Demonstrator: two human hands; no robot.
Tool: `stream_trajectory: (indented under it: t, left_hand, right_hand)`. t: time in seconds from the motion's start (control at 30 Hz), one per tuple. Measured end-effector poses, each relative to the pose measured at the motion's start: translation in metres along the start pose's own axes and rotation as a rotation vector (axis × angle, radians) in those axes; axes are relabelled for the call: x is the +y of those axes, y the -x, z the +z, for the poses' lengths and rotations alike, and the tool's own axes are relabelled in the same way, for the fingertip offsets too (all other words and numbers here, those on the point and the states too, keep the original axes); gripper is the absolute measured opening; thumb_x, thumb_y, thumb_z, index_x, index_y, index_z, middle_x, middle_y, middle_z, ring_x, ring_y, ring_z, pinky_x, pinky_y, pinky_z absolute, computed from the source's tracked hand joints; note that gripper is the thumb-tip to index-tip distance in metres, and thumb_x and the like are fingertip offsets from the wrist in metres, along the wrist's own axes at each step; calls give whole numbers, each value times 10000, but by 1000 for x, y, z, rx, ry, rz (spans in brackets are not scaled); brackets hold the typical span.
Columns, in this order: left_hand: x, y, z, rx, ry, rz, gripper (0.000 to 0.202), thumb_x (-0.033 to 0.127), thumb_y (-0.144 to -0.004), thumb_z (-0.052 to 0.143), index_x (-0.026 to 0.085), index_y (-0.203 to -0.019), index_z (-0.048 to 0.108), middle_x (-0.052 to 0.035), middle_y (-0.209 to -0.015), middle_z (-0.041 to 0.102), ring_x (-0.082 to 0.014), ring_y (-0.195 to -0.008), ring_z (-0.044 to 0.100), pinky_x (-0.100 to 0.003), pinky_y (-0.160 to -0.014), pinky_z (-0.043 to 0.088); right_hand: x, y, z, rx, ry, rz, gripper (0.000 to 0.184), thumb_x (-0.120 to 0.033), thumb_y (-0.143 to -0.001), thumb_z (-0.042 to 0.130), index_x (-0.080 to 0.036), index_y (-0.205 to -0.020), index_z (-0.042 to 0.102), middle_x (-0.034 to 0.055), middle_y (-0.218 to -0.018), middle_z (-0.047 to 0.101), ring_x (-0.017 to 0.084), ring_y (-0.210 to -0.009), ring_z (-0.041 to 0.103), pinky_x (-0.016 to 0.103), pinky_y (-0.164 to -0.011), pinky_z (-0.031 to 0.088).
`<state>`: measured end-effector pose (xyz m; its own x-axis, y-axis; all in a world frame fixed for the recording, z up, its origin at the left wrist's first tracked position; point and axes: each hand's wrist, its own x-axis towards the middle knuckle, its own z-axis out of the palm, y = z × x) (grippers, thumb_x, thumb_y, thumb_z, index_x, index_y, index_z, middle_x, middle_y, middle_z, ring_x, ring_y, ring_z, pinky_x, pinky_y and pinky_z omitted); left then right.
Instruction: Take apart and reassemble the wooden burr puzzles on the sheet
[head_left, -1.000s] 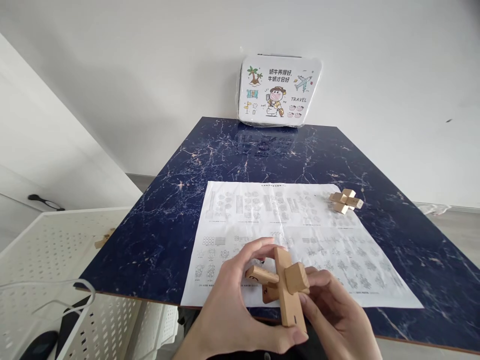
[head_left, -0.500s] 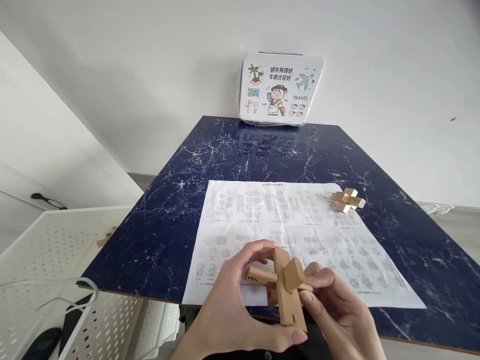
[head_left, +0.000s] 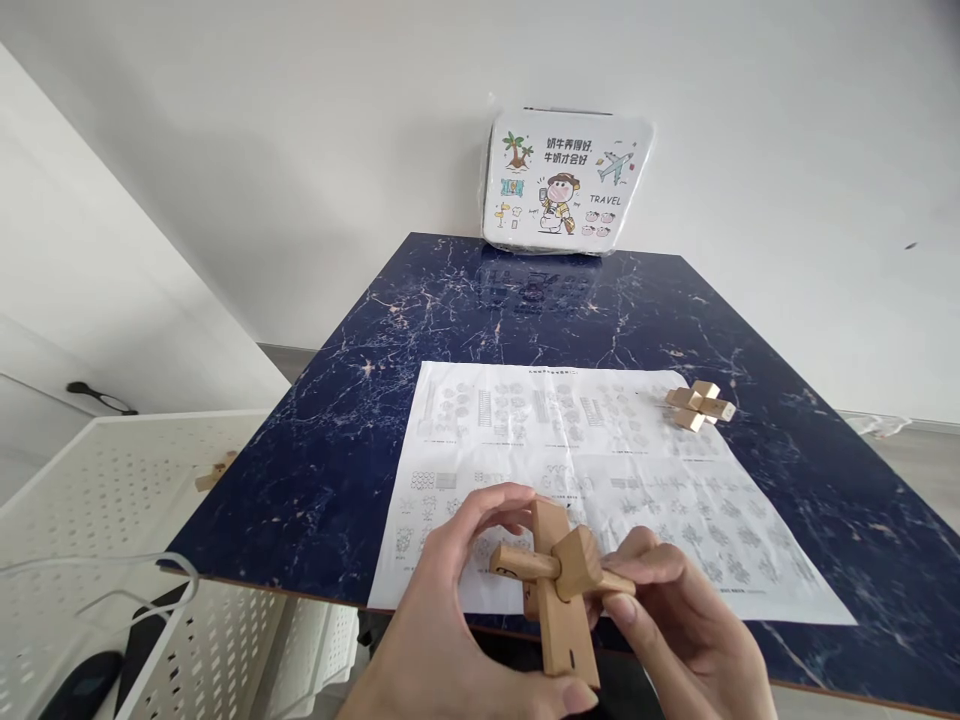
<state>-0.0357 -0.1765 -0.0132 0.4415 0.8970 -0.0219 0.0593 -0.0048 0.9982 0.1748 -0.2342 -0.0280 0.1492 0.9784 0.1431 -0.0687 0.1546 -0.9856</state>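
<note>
Both my hands hold a wooden interlocking puzzle (head_left: pixel 559 585) of crossed bars just above the near edge of the table. My left hand (head_left: pixel 442 630) wraps around its left side, thumb under the long upright bar. My right hand (head_left: pixel 675 630) pinches the bar end sticking out to the right. A second, smaller wooden cross puzzle (head_left: pixel 699 405) lies on the far right corner of the instruction sheet (head_left: pixel 600 470), out of reach of both hands.
The sheet lies on a dark blue marbled table (head_left: pixel 337 450). A white illustrated case (head_left: pixel 566 180) leans against the wall at the table's far edge. A white perforated basket (head_left: pixel 112 500) with a wooden piece (head_left: pixel 216 470) and a white cable stands at left.
The puzzle has been turned slightly in my hands and lowered a little; my right fingers have shifted along the protruding bar. The camera view drifted slightly.
</note>
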Motion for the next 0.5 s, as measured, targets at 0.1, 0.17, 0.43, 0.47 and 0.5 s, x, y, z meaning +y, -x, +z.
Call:
stream_trajectory:
  t: [0.1,0.17,0.43,0.47,0.5]
  left_hand:
    - [6,-1,-2,-48,-36,-31,975,329,-634,959,378,-1494,502,-69,-1482,585,-394,-1390,535,-604,-1216,383]
    - [12,-2,-5,-51,-75,-49,908,312,-718,909,384,-1517,485,-69,-1521,567,-383,-1407,528,-611,-1210,401]
    - [19,-10,-36,113,-495,44,440,426,-992,676,387,-1422,590,-52,-1475,629,-358,-1334,604,-478,-986,623]
    - [17,-12,-41,145,-550,78,399,431,-1006,653,369,-1397,606,-56,-1464,633,-359,-1340,602,-453,-949,639]
    - [15,-14,-45,182,-602,103,365,430,-1021,631,353,-1378,616,-57,-1465,627,-358,-1353,593,-448,-953,638]
  right_hand:
    - [1,0,0,27,49,-7,55,-301,-1005,714,-256,-981,734,28,-872,662,169,-738,737,251,-667,649]
    - [1,-1,-3,131,93,-1,82,-329,-998,720,-252,-971,730,31,-881,659,177,-757,737,254,-670,647]
    - [-8,-24,-43,607,406,37,360,-503,-858,835,-219,-1036,703,80,-942,786,292,-863,796,389,-784,656]
    - [-10,-28,-48,663,443,36,387,-519,-843,841,-214,-1039,706,81,-929,790,300,-863,798,399,-790,650]
    - [-12,-32,-52,715,487,33,401,-526,-837,843,-210,-1043,708,89,-944,793,304,-872,799,408,-805,641]
